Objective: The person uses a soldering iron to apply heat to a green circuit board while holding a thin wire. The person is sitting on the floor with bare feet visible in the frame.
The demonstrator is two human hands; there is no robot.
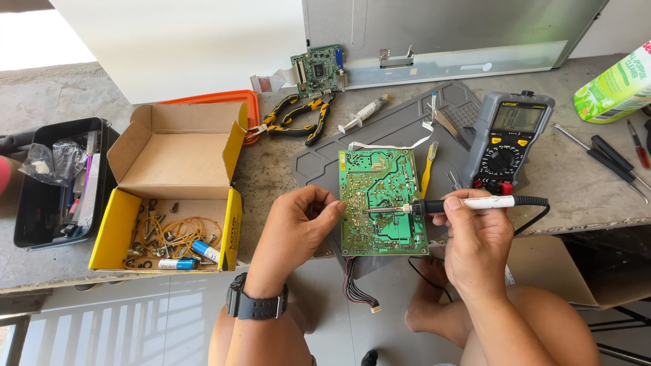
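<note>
Item, nearest: your right hand (475, 237), wrist bent up from your knee, fingers closed pen-fashion round the soldering iron (475, 202); its tip rests on the solder side of the green circuit board (383, 202), pointing left.

Item: your left hand (298, 227), wrist strapped with a black watch (256, 303), fingers curled, fingertips pinching the board's left edge; whether they also hold solder wire, you cannot tell.

Item: the board, lying flat on the grey work mat (319, 163) at the bench's front edge, its wire bundle (358, 291) hanging over your bare legs.

Risks, as judged: your left fingertips sit near the hot tip, so a slip could burn them; the board overhangs the edge, so it could tip; a lingering tip could lift a pad; the iron's cord (536, 220) trails off the bench edge and could snag.

Item, beyond: multimeter (510, 139) just right of the board; yellow-handled pliers (298, 118); syringe (365, 112); a small second board (317, 69).

Item, left: open cardboard box (178, 156) of screws, wires and batteries.
</note>
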